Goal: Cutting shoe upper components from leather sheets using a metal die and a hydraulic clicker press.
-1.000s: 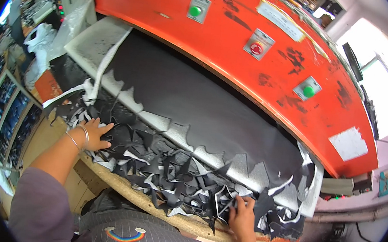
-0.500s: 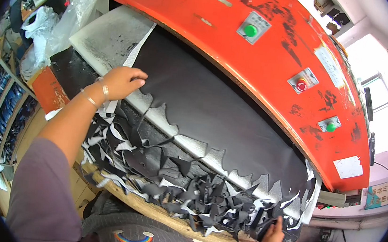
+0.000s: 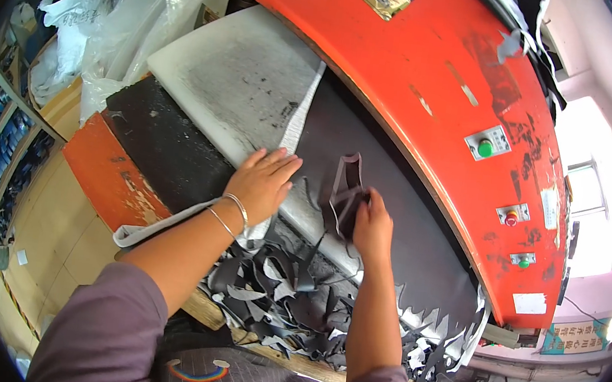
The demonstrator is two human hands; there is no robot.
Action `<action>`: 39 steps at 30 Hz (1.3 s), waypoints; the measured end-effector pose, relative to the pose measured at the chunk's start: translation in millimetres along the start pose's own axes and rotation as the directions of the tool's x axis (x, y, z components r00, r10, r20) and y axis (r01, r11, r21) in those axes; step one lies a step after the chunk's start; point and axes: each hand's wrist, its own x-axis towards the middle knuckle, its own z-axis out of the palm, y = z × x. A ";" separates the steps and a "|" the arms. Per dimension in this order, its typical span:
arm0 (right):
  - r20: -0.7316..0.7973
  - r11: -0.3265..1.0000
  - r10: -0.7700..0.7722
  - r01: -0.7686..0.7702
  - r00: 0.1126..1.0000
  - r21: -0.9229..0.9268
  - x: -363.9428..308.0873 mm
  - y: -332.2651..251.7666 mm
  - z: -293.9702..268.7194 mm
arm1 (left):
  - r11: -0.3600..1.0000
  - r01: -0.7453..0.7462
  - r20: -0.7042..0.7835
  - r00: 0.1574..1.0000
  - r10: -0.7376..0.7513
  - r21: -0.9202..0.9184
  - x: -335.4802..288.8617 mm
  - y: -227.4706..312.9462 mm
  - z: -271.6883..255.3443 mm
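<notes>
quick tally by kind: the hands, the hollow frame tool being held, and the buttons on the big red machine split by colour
Hands: 2 (left hand, right hand)
Hollow frame tool: 1
Green buttons: 2 (upper green button, lower green button)
Red button: 1
Total: 6

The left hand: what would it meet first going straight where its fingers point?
Most likely the dark sheet, just past the pale strip; the left hand could be touching it, as depth is unclear.

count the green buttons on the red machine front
2: upper green button above the red button, lower green button below it, all on the red panel. Others may be hidden.
</notes>
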 end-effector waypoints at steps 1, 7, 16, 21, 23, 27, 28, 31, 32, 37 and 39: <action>0.018 0.998 0.004 -0.003 1.000 -0.067 20.5 -8.2 8.7 | 0.998 0.056 0.038 0.998 -0.057 0.012 1.8 2.4 -0.1; 0.061 0.975 0.125 -0.111 0.990 -0.192 65.3 -43.6 38.7 | 0.995 0.046 0.022 0.999 -0.045 -0.085 -1.4 -10.3 -0.2; 0.002 0.893 -0.316 0.298 0.949 -0.338 82.7 -75.4 30.5 | 0.996 0.071 0.011 0.997 -0.070 -0.050 -3.7 -24.5 -5.6; 0.471 0.262 -0.800 0.923 0.372 -0.283 131.4 -106.5 38.5 | 0.996 0.040 -0.056 0.997 -0.045 -0.076 -2.5 -24.0 -6.5; 0.665 0.283 -0.674 0.944 0.321 -0.169 142.5 -101.1 37.9 | 0.983 0.043 -0.007 0.999 -0.045 -0.177 -1.7 -19.9 -1.2; 0.592 0.434 -0.634 0.863 0.497 -0.259 136.5 -71.3 -9.7 | 0.978 0.027 -0.035 0.999 -0.035 -0.206 -1.8 -12.7 2.6; 0.492 0.675 -0.472 0.659 0.732 -0.333 126.7 -54.8 -19.4 | 0.978 0.026 -0.033 0.999 -0.033 -0.205 -0.8 -14.0 2.2; 0.199 0.994 -0.016 0.037 0.980 -0.106 84.4 -27.0 1.7 | 0.988 0.041 -0.035 0.998 -0.047 -0.150 -0.4 -20.9 3.4; 0.118 0.995 0.103 -0.103 0.988 -0.005 76.1 -17.5 14.7 | 0.991 0.044 -0.043 0.998 -0.050 -0.129 2.1 -19.2 5.2; 0.095 0.961 0.267 -0.273 0.959 0.049 61.7 -28.0 46.8 | 0.993 0.029 -0.063 0.997 -0.037 -0.117 2.0 -19.4 6.7; -0.012 0.989 0.144 -0.144 0.990 -0.029 54.7 -6.5 44.6 | 0.989 0.029 -0.055 0.998 -0.037 -0.145 4.6 -9.4 11.7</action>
